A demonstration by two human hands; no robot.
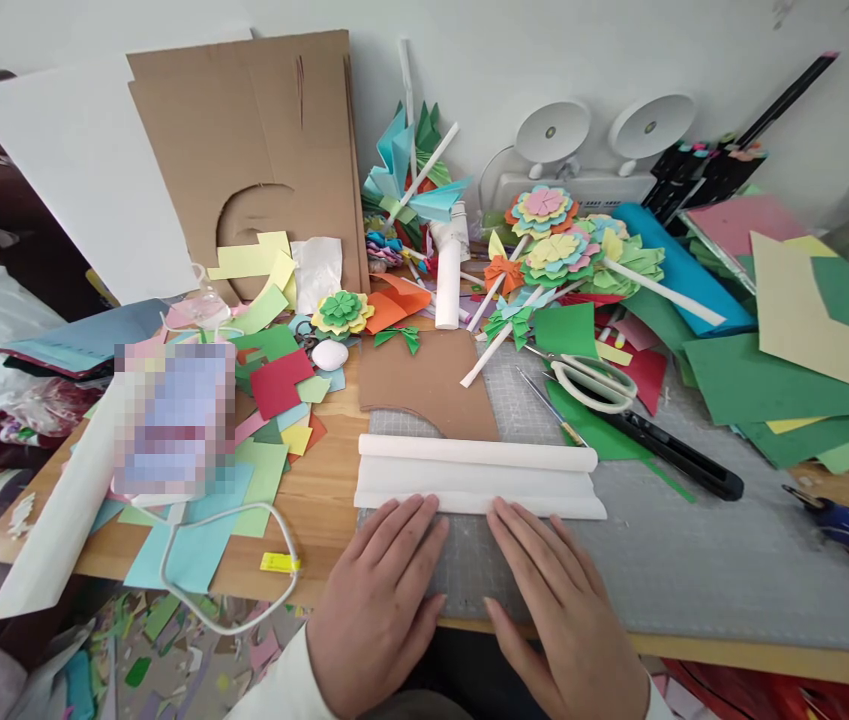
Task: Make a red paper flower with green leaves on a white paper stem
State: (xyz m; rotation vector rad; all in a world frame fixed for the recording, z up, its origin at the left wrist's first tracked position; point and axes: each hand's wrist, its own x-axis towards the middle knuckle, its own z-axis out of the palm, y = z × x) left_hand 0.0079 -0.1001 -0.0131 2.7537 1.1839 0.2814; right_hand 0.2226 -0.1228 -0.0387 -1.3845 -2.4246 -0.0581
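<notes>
The white paper [480, 482], rolled along its far edge, lies on the grey mat [679, 560]. At its near edge rest the fingertips of the left hand [383, 610] and the right hand [566, 605] — in each the grip is apart, fingers straight. Just behind is brown cardboard [424, 380]; to the right, scissors [595, 384] and a black cutter [683, 456] — all on the bench [326, 540].
</notes>
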